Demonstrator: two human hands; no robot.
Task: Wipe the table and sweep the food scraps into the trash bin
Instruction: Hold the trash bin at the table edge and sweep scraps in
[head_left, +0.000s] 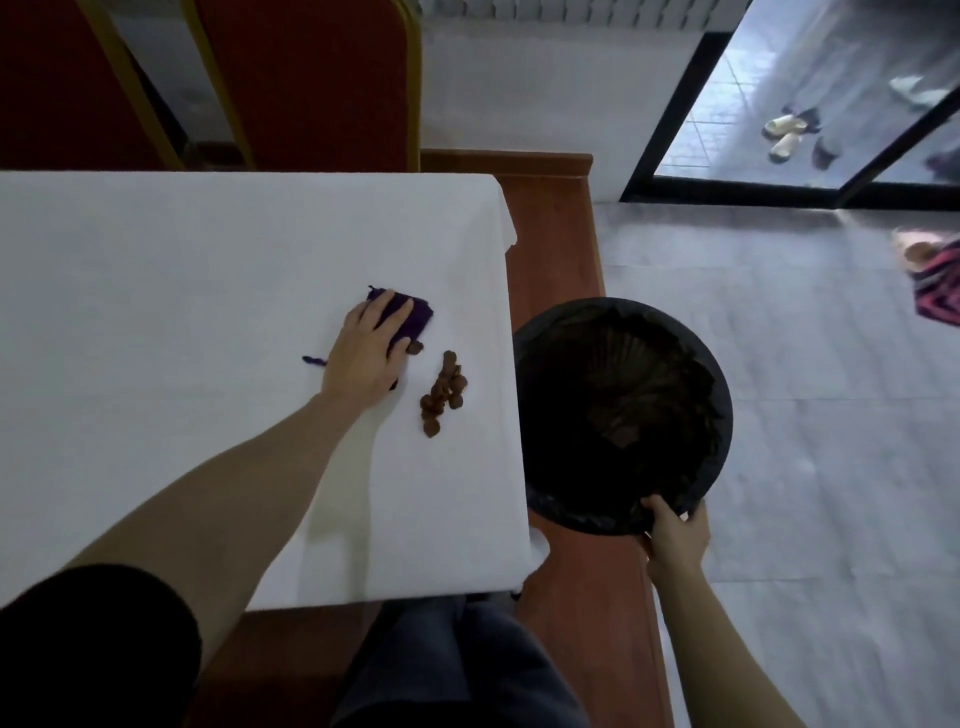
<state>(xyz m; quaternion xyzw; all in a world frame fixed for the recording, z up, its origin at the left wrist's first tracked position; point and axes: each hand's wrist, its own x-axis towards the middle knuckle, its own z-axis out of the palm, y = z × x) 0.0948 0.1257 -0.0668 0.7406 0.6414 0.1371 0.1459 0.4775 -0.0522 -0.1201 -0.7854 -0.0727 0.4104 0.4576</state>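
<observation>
A table with a white cloth fills the left of the head view. My left hand presses flat on a folded purple cloth on the table. Just right of it lies a small heap of brown food scraps, with one scrap touching the cloth's edge. A round black trash bin with a dark liner sits just past the table's right edge, its rim about level with the tabletop. My right hand grips the bin's near rim.
Two red chairs with gold frames stand behind the table. A reddish wooden platform runs under the table's right side. Grey floor spreads to the right, with a dark-framed glass door and a striped cloth item at far right.
</observation>
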